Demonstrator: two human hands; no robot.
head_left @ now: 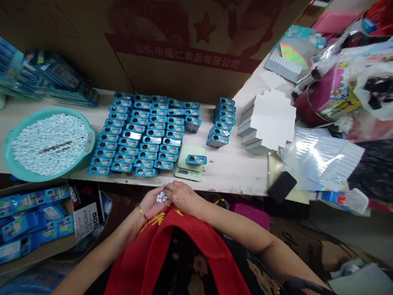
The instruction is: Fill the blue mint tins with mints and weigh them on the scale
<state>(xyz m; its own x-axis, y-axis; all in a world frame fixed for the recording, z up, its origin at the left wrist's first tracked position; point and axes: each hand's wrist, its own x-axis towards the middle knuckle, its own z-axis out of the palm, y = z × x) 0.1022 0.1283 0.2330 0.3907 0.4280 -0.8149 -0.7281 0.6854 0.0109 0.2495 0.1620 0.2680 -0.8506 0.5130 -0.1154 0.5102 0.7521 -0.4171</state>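
Note:
Small white and pale blue candies [161,197] lie in the cupped palm of my left hand [152,202], just in front of the table edge. My right hand [181,197] curls over the same pile, its fingertips bent down beside the candies and partly hidden. Beyond my hands, a small blue box [196,159] rests on a pale green digital scale [188,174]. To the left of the scale stand several rows of open-topped blue boxes [134,135]. A short row of similar boxes [217,141] is to its right, with candies showing on one near the front.
A turquoise basin [92,141] full of candies stands at the left. White card stacks [272,119] and a black phone-like object [281,187] lie at right. A large cardboard carton [184,82] closes off the back. Below left, an open carton [66,241] holds blue packs.

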